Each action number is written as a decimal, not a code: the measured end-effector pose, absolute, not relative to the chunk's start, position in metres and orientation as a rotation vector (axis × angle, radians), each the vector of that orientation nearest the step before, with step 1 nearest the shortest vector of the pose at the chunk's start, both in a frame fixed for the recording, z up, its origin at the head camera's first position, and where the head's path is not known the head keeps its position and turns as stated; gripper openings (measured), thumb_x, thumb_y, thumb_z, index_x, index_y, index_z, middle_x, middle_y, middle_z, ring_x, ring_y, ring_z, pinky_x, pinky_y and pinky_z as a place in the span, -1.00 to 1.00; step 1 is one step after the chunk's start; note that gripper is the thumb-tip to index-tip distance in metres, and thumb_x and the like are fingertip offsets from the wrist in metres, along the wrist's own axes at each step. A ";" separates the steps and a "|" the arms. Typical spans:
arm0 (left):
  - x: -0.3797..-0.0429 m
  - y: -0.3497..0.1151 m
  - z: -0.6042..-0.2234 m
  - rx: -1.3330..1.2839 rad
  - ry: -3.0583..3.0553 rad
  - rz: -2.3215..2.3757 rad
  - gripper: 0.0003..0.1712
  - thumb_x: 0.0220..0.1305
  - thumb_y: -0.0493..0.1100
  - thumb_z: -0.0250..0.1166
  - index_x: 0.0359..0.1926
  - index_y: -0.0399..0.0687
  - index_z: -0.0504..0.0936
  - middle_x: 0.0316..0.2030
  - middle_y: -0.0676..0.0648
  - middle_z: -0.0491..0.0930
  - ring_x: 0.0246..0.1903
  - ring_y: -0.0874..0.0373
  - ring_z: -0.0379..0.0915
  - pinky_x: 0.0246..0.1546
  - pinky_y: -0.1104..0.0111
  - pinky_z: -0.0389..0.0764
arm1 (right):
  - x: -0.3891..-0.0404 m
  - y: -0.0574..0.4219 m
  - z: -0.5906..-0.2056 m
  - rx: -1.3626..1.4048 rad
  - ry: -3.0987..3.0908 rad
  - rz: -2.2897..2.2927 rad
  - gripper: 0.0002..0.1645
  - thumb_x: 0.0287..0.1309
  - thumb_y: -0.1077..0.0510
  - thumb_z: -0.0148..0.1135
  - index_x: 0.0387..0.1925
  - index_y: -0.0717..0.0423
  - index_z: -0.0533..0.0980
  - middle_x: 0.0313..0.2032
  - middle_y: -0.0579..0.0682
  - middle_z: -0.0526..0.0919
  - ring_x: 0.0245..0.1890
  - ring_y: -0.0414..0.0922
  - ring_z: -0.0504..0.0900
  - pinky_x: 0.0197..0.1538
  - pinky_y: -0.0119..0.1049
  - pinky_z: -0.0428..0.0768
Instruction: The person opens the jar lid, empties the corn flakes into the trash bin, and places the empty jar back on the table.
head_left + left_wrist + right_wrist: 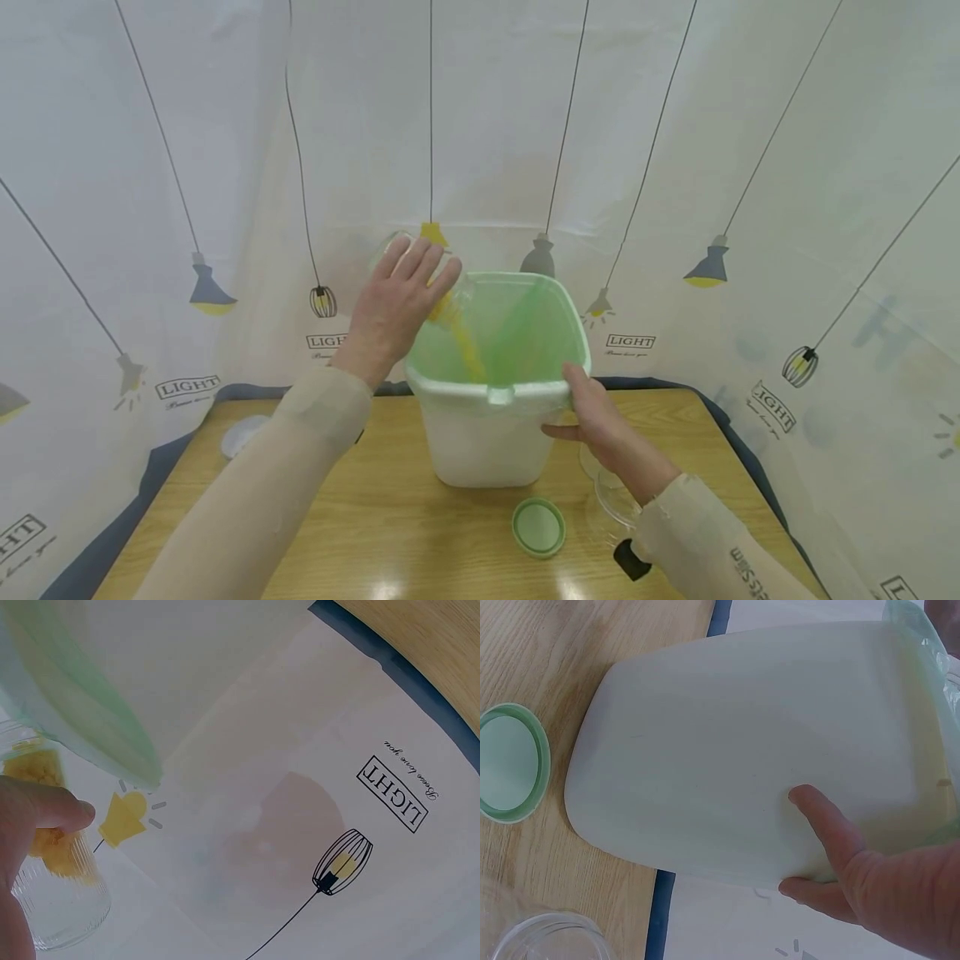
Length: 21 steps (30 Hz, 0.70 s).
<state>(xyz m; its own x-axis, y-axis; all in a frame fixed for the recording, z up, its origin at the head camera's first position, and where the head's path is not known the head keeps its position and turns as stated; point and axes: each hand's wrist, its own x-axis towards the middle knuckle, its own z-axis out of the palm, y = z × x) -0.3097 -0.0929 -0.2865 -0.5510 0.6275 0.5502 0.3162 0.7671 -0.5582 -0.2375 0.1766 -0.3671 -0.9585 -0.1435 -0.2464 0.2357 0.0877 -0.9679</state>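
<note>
My left hand (401, 300) grips a clear ribbed glass jar (66, 911), tipped over the left side of a white bin (487, 442). Yellow contents (468, 348) stream from the jar's mouth into the bin, and more yellow clumps (46, 766) are inside the jar. A thin green bag (517, 325) lines the bin and folds over its rim. At the bin's front right corner, my right hand (600, 421) holds the rim. In the right wrist view, two of its fingers lie along the bin's white wall.
A round lid with a green rim (538, 527) lies on the wooden table (390, 525) in front of the bin. Clear glassware (617, 500) with a black part (632, 560) stands under my right forearm. A pale round item (242, 435) sits at the left. A lamp-print curtain (480, 125) surrounds the table.
</note>
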 end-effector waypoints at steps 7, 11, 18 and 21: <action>-0.308 -0.093 -0.287 -0.701 -2.172 0.553 -0.09 -0.09 -0.49 0.36 0.30 0.10 0.27 0.27 -0.11 0.36 0.31 -0.05 0.23 0.50 0.13 0.07 | -0.237 0.177 -0.367 0.087 2.093 -1.947 -0.34 0.44 -0.20 -0.42 0.27 0.15 0.25 0.25 0.17 0.31 0.32 0.10 0.30 0.15 0.08 0.60; -0.308 -0.092 -0.286 -0.705 -2.155 0.582 -0.08 -0.11 -0.46 0.40 0.29 0.10 0.26 0.25 -0.11 0.36 0.30 -0.05 0.23 0.49 0.13 0.09 | -0.237 0.177 -0.367 0.089 2.094 -1.951 -0.34 0.43 -0.20 -0.41 0.27 0.14 0.25 0.24 0.17 0.31 0.32 0.10 0.30 0.14 0.08 0.60; -0.308 -0.092 -0.286 -0.709 -2.142 0.614 -0.08 -0.10 -0.43 0.41 0.30 0.10 0.24 0.26 -0.11 0.36 0.30 -0.04 0.21 0.49 0.14 0.09 | -0.237 0.177 -0.368 0.091 2.094 -1.952 -0.33 0.43 -0.21 -0.41 0.28 0.15 0.24 0.25 0.17 0.30 0.33 0.11 0.27 0.15 0.09 0.59; -0.307 -0.092 -0.286 -0.713 -2.146 0.616 -0.08 -0.09 -0.43 0.41 0.30 0.10 0.24 0.27 -0.11 0.35 0.31 -0.04 0.21 0.49 0.14 0.08 | -0.238 0.177 -0.368 0.094 2.097 -1.951 -0.33 0.43 -0.21 -0.41 0.29 0.15 0.23 0.25 0.17 0.30 0.33 0.11 0.27 0.15 0.09 0.60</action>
<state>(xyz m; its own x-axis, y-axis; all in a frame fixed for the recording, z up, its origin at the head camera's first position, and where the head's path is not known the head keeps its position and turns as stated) -0.3071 -0.0916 -0.2858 -0.5411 0.6614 0.5194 0.2849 0.7253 -0.6268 -0.2376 0.1768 -0.3685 -0.9600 -0.1387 -0.2432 0.2326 0.0887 -0.9685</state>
